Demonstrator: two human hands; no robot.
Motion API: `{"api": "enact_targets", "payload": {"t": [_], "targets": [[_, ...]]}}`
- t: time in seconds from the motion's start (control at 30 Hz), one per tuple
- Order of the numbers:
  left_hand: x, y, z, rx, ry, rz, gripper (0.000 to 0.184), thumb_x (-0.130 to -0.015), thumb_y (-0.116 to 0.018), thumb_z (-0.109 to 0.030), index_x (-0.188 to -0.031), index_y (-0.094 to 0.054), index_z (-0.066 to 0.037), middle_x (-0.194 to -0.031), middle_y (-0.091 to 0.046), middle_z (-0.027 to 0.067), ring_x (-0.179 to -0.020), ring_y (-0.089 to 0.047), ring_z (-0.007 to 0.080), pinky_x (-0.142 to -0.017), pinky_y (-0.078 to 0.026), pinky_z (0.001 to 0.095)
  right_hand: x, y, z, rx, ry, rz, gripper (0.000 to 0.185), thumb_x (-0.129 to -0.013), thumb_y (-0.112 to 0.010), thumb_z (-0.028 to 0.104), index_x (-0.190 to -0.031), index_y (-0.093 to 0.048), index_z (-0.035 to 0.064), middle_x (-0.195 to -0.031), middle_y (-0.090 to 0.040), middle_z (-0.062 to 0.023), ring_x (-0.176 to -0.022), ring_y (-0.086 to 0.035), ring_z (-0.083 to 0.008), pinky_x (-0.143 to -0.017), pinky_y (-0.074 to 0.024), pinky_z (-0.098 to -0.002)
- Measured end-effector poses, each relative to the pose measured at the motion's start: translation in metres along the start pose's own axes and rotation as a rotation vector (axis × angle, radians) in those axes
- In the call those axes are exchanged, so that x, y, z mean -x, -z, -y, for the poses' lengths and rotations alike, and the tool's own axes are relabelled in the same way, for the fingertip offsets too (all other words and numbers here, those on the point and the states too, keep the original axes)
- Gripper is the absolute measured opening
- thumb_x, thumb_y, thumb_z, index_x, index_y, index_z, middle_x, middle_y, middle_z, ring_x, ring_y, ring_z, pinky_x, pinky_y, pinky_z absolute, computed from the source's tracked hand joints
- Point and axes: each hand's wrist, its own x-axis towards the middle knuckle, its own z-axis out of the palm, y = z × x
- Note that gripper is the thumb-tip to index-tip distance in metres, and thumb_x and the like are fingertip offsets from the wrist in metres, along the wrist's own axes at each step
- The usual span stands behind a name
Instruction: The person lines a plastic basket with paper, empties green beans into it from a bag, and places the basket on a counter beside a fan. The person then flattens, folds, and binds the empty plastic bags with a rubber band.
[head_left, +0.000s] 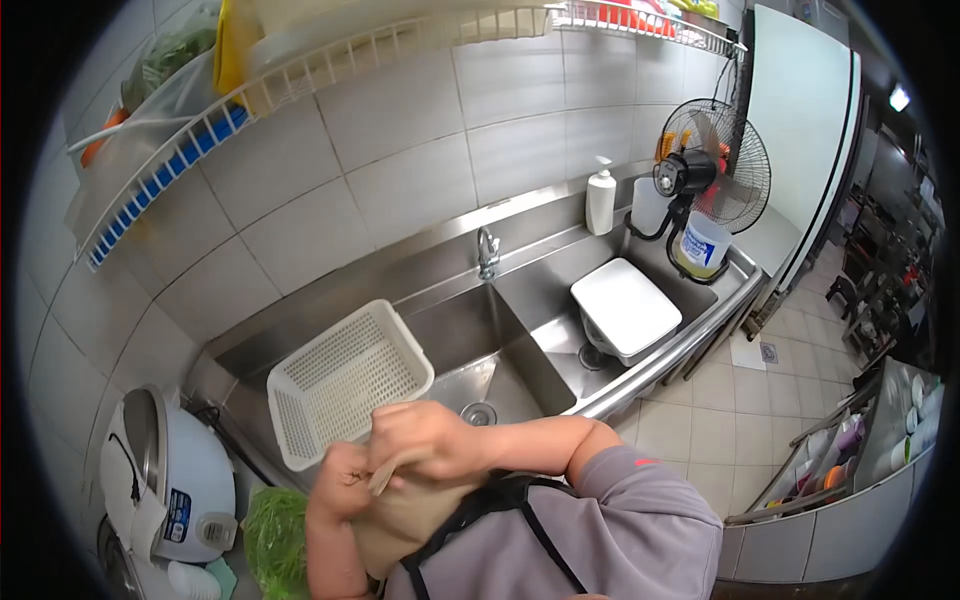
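Close to my chest, above the near edge of the sink, my two hands are together. My right hand (425, 440) is closed, with a folded strip of beige cloth (400, 466) coming out below its fingers. Right beside it, my left hand (342, 482) is curled at the other side of that strip; its fingertips are partly hidden. More of the beige material hangs down in front of my body between the forearms, next to black straps. A white perforated plastic basket (345, 378) rests across the left sink basin, just beyond my hands.
The steel double sink (470, 365) has a faucet (487, 252) at the back. A white-lidded container (627, 307) sits in the right basin, near a pump bottle (600, 200) and a fan (712, 165). A rice cooker (195, 490) and bagged greens (275, 540) stand left. A wire shelf (300, 95) hangs above.
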Motion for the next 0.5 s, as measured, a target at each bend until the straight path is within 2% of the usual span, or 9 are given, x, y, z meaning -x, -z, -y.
{"api": "enact_targets", "payload": {"t": [0.03, 0.13, 0.23, 0.33, 0.37, 0.47, 0.5], "targets": [[-0.006, -0.009, 0.009, 0.194, -0.052, -0.030, 0.008, -0.068, -0.068, -0.008, -0.071, -0.067, -0.001, -0.062, -0.063, 0.0067, -0.057, -0.058, 0.0089, -0.051, -0.042, 0.0232, 0.002, 0.009, 0.003, -0.229, -0.177, 0.002, 0.007, -0.074, -0.061, 0.005, -0.081, -0.059, 0.0025, -0.078, -0.058, -0.0056, -0.066, -0.052, -0.0219, -0.062, -0.0418, -0.0316], [-0.019, -0.009, 0.014, 0.156, -0.083, -0.036, 0.014, -0.067, -0.071, -0.014, -0.068, -0.066, -0.001, -0.060, -0.062, 0.0052, -0.055, -0.057, 0.0092, -0.050, -0.042, 0.0228, 0.000, 0.030, 0.000, -0.189, -0.101, 0.023, 0.007, -0.077, -0.060, 0.007, -0.083, -0.059, 0.0024, -0.080, -0.060, -0.0060, -0.068, -0.054, -0.0208, -0.063, -0.0422, -0.0319], [-0.025, -0.003, 0.002, 0.120, -0.035, -0.118, 0.018, -0.068, -0.072, -0.019, -0.070, -0.065, -0.002, -0.055, -0.059, 0.0050, -0.050, -0.055, 0.0117, -0.048, -0.041, 0.0241, -0.004, 0.051, 0.005, 0.171, -0.228, 0.063, 0.011, -0.073, -0.062, 0.008, -0.083, -0.058, 0.0039, -0.080, -0.059, -0.0070, -0.071, -0.055, -0.0226, -0.063, -0.0423, -0.0324], [-0.046, -0.005, -0.034, -0.623, 0.209, -0.107, 0.022, -0.064, -0.071, -0.020, -0.074, -0.063, -0.002, -0.057, -0.057, 0.0087, -0.052, -0.056, 0.0179, -0.050, -0.041, 0.0278, 0.002, 0.061, 0.000, 0.508, -0.168, 0.231, 0.016, -0.068, -0.063, 0.008, -0.082, -0.056, 0.0051, -0.077, -0.057, -0.0070, -0.072, -0.055, -0.0245, -0.063, -0.0419, -0.0334], [-0.051, -0.010, -0.024, -0.635, 0.026, -0.211, 0.020, -0.065, -0.065, -0.016, -0.076, -0.061, -0.001, -0.064, -0.057, 0.0135, -0.061, -0.057, 0.0244, -0.055, -0.042, 0.0313, 0.000, 0.055, 0.005, 0.576, -0.148, 0.216, 0.018, -0.063, -0.062, 0.006, -0.079, -0.053, 0.0060, -0.072, -0.052, -0.0060, -0.069, -0.053, -0.0259, -0.062, -0.0414, -0.0349], [-0.045, -0.009, 0.017, -0.405, 0.005, -0.010, 0.016, -0.066, -0.059, -0.012, -0.077, -0.060, 0.000, -0.073, -0.059, 0.0166, -0.070, -0.058, 0.0271, -0.059, -0.043, 0.0329, 0.000, 0.038, 0.009, 0.682, -0.148, 0.285, 0.017, -0.063, -0.060, 0.005, -0.077, -0.052, 0.0062, -0.071, -0.050, -0.0056, -0.067, -0.052, -0.0254, -0.060, -0.0405, -0.0346], [-0.042, -0.010, 0.014, -0.367, 0.020, -0.014, 0.012, -0.070, -0.054, -0.008, -0.075, -0.060, 0.001, -0.071, -0.059, 0.0178, -0.067, -0.058, 0.0275, -0.058, -0.043, 0.0319, -0.003, 0.038, 0.012, 0.655, -0.128, 0.268, 0.016, -0.062, -0.059, 0.004, -0.075, -0.051, 0.0059, -0.070, -0.050, -0.0055, -0.067, -0.052, -0.0246, -0.059, -0.0399, -0.0334]]}}
